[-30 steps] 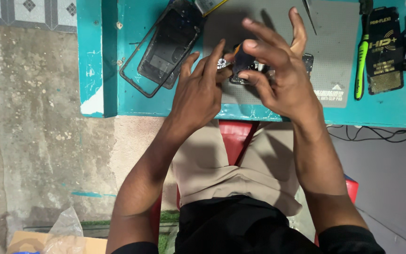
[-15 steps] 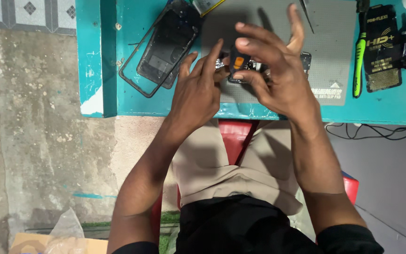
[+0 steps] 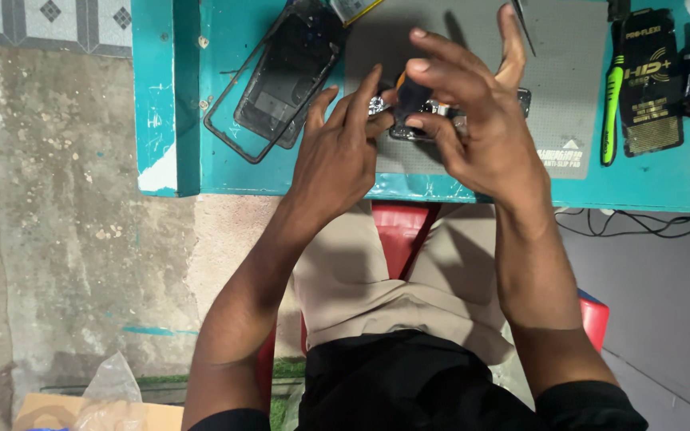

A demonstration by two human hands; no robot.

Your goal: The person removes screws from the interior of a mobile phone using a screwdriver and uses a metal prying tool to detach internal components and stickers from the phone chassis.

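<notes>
Head view: a small dark phone part (image 3: 413,100) lies on the grey mat (image 3: 569,72), right between the two hands, its long axis running across the person from left to right. The right hand (image 3: 473,128) arches over it from above, thumb and fingers pinching it. The left hand (image 3: 341,152) lies flatter, fingertips steadying the part's near-left end. Further left of the left hand lies a dark phone back cover (image 3: 285,76) on the teal table (image 3: 169,96).

Both hands' fingers (image 3: 441,88) hide most of the small device (image 3: 413,100); the phone frame (image 3: 281,76) is cut off at the top edge
</notes>
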